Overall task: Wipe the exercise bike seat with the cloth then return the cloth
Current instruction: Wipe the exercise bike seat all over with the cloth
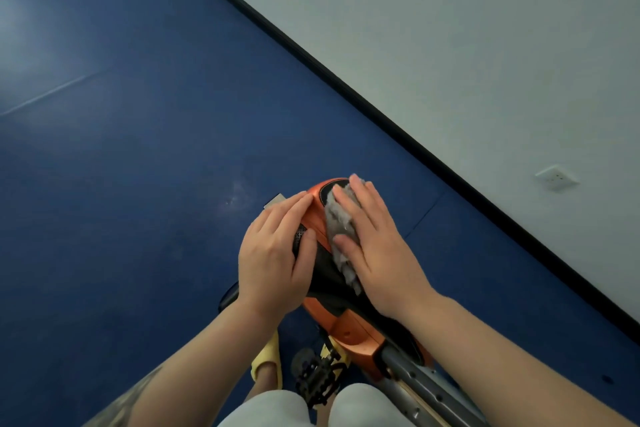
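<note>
Seat: orange and black padded exercise bike seat [320,218], seen from above, over the blue floor [138,166] near the dark skirting line of the pale wall [485,45].
Cloth: grey crumpled fluffy cloth [341,229], lying on the right half of the seat top, from the far rounded end down toward the near narrow part.
Right hand: right hand [381,250] flat on the cloth, fingers spread and pressing down, not pinching; thumb on the cloth's left edge.
Left hand: left hand [277,260] laid on the left edge of the seat, fingers together along the orange rim, thumb on the black top; steadying, holding no object.
Below: black pedal [317,383], grey metal post [422,388], yellow slipper [268,359].
Step in hand: probably the wiping itself, cloth under pressure on the seat.
Left to do: left half under the steadying hand looks not yet covered by the cloth.
Next move: likely sliding the cloth across toward the left edge with even pressure, shifting the left hand away first; afterwards gathering the cloth for return, its place not visible here.
</note>
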